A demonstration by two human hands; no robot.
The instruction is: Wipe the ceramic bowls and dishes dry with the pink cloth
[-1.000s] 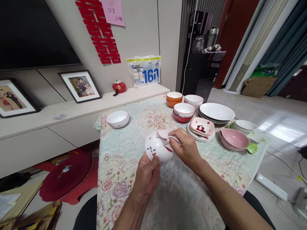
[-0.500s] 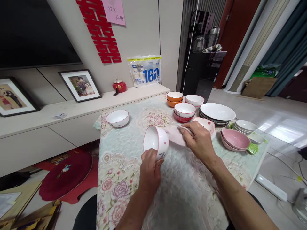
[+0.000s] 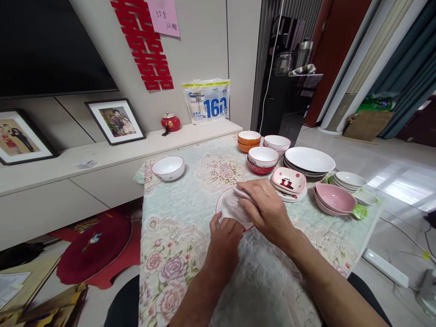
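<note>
My left hand point(image 3: 226, 236) grips the near rim of a white bowl point(image 3: 222, 200) with a thin red edge, its opening turned up toward me. My right hand point(image 3: 267, 206) presses a thin pale cloth point(image 3: 241, 192) into the bowl, its fingers bent over the far right rim. Part of the cloth lies hidden under that hand. Just to the right sits a pink square dish point(image 3: 289, 180) with a cartoon print, on top of small white plates point(image 3: 293, 198).
Another white bowl point(image 3: 168, 168) stands at the left of the flowered tablecloth point(image 3: 170, 268). Along the back and right are orange bowls point(image 3: 249, 141), red-and-white bowls point(image 3: 262, 160), large white plates point(image 3: 309, 159), pink leaf-handled dishes point(image 3: 335, 198) and small white dishes point(image 3: 349, 180).
The bowl has moved slightly right and tipped from sideways to facing up. My right hand has brought the cloth left into it, uncovering the pink square dish.
</note>
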